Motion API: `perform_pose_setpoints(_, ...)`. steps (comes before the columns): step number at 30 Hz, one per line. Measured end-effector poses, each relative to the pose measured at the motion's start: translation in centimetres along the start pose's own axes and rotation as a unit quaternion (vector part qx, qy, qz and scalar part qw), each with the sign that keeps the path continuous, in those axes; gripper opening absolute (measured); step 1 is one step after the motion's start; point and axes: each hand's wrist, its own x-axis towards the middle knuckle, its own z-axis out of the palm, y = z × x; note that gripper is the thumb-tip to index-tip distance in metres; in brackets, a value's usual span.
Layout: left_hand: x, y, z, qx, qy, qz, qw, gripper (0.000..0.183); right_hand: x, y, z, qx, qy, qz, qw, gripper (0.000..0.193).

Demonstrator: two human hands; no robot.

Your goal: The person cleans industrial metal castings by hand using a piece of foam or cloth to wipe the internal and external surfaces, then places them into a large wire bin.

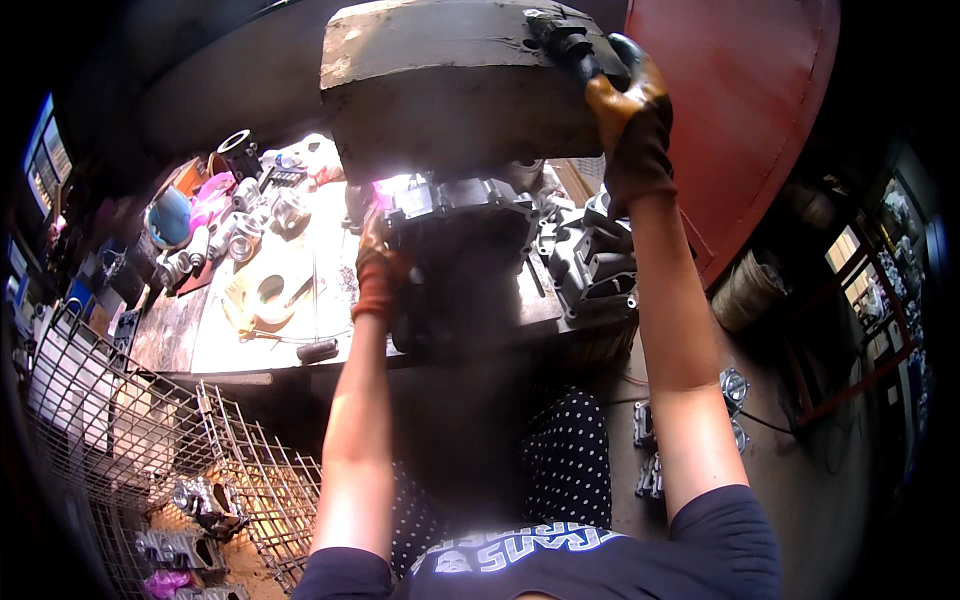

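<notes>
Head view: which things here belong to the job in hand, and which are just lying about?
Likely in the job:
Metal casting, with the gloved left hand at its edge
Big grey block, with the gloved right hand by its dark fitting

Apparently lying about:
Blue container
Pink bag
Small dark cylinder
Wire basket

The bench (168, 322) carries metal castings (590, 262) — several.

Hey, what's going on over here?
A person has their gloved left hand at the edge of a grey metal casting. Their gloved right hand is raised to a black fitting on the large, boxy block above; its exact grip isn't clear. More metal parts lie on the workbench.
</notes>
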Motion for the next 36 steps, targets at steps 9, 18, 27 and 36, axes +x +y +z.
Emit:
perform_pose_setpoints(9,-8.7,3.0,3.3,0.353,-0.082,0.198,0.911,0.069,-29.7,0.4,-4.3,0.056,-0.33,0.26,0.906,0.046)
perform_pose_setpoints(18,-7.7,-3.4,6.7,0.457,-0.175,0.14,0.861,0.08,-55.8,1.6,-10.4,-0.084,-0.715,0.227,0.656,0.045)
perform_pose_setpoints(27,-7.3,3.7,5.1,0.346,-0.246,0.061,0.903,0.067,-52.0,-0.4,-10.5,-0.088,-0.753,0.295,0.582,0.039)
perform_pose_setpoints(36,-8.3,-5.7,8.6,0.423,-0.147,0.095,0.889,0.062,-50.0,-1.3,-10.5,-0.081,-0.768,0.276,0.572,0.034)
